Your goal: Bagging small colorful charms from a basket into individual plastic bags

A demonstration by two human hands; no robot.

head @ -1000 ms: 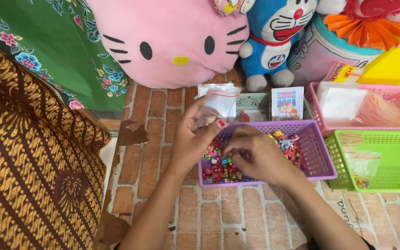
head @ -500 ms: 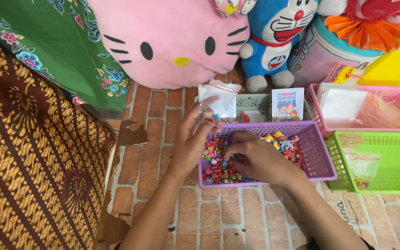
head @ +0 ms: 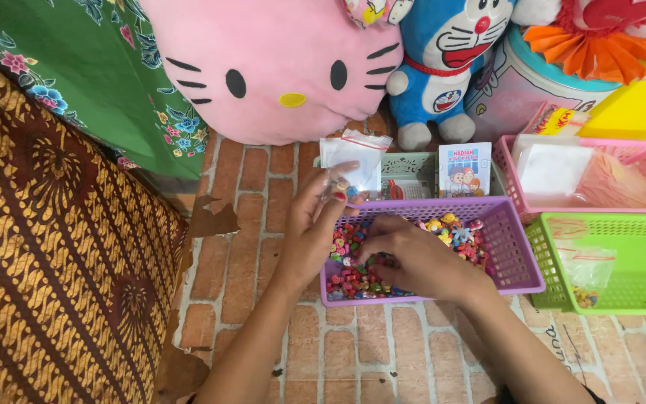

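I observe a purple basket [head: 517, 247] of small colourful trinkets [head: 353, 277] on the brick floor [head: 383, 352]. My right hand [head: 413, 258] reaches into them, fingers curled; grip unclear. My left hand [head: 315, 224] pinches a small clear bag [head: 357, 168] above the basket's rim.

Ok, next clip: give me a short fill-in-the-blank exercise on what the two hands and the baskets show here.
1. The left hand holds a small clear ____ above the basket.
2. The right hand reaches into the ____ basket of small colourful pieces.
3. The basket at the far right edge is ____.
4. The big pink plush has a ____ nose.

Missing words: bag; purple; green; yellow
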